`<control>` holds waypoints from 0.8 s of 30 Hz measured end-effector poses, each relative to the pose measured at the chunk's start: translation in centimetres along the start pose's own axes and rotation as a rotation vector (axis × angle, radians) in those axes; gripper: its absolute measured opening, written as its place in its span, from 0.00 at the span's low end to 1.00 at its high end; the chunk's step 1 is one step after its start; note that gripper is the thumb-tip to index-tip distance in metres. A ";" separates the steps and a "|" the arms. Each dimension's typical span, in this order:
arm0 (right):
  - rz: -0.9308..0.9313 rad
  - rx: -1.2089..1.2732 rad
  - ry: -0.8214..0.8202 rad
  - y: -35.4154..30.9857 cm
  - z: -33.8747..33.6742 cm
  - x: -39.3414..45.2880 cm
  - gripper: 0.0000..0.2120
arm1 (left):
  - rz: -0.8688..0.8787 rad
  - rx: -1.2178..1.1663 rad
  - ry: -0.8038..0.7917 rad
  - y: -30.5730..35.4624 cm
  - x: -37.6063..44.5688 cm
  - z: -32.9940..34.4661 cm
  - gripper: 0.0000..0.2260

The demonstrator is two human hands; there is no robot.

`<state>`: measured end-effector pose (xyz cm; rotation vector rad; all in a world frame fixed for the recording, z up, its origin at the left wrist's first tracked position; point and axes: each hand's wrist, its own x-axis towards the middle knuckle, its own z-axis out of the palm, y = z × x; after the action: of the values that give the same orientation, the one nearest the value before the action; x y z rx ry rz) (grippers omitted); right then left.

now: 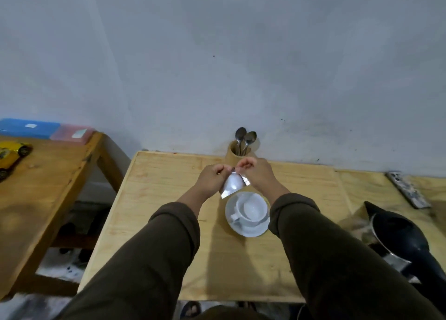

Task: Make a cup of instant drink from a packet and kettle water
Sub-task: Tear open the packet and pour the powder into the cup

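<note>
Pinched the silver packet (pixel 232 184) at its top edge with both hands: left hand (pixel 212 178) closed on the top left corner, right hand (pixel 256 175) closed on the top right corner, fingers curled tight on the foil. Held the packet up in the air, just behind the white cup (pixel 251 208), with its lower end hanging close over the far rim of the saucer (pixel 248 230). Could not tell if the top was already torn open, because the fingers covered it.

Stood upright on the saucer, the cup, with handle turned toward the left and near side; seemed to hold nothing inside. Rested on the light wooden table (pixel 169 223), the saucer, about at the middle of it.

Behind the cup, against the wall, stood a round wooden holder (pixel 235 153) with two metal spoons (pixel 244 137) in it, bowls up. To the right of the cup and nearer, stood the kettle (pixel 407 242), black with a steel body, well apart from the saucer. Farther right of the cup, near the wall, lay a phone (pixel 407 189) flat on the table.

Far left of the cup, on a second darker table (pixel 48 187), lay a yellow toy car (pixel 12 155), a blue box (pixel 29 128) and a pink box (pixel 72 134).

Wore dark brown sleeves (pixel 337 259) on both arms.
</note>
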<state>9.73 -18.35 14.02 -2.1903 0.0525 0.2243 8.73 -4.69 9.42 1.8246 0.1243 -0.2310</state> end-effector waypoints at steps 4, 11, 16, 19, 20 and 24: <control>-0.062 -0.006 0.020 0.5 -1.5 0.2 0.03 | 0.015 -0.022 0.009 1.4 0.2 1.2 0.13; -0.117 -0.070 0.110 1.0 -2.8 0.6 0.02 | 0.009 0.038 0.065 2.9 0.5 3.1 0.12; -0.186 -0.096 0.169 1.6 -3.5 0.6 0.01 | -0.007 0.008 0.068 3.7 1.1 4.3 0.14; -0.231 -0.119 0.175 2.0 -4.0 0.5 0.01 | 0.006 0.000 0.060 3.9 1.2 5.0 0.15; -0.241 -0.118 0.175 2.1 -4.2 0.4 0.01 | 0.000 -0.010 0.057 4.0 1.1 5.3 0.16; -0.292 -0.137 0.113 2.2 -4.4 0.0 0.04 | -0.060 -0.035 0.076 3.5 1.4 5.8 0.16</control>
<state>10.13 -23.17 14.74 -2.3119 -0.2249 -0.0623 10.30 -11.26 10.95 1.7967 0.2357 -0.2007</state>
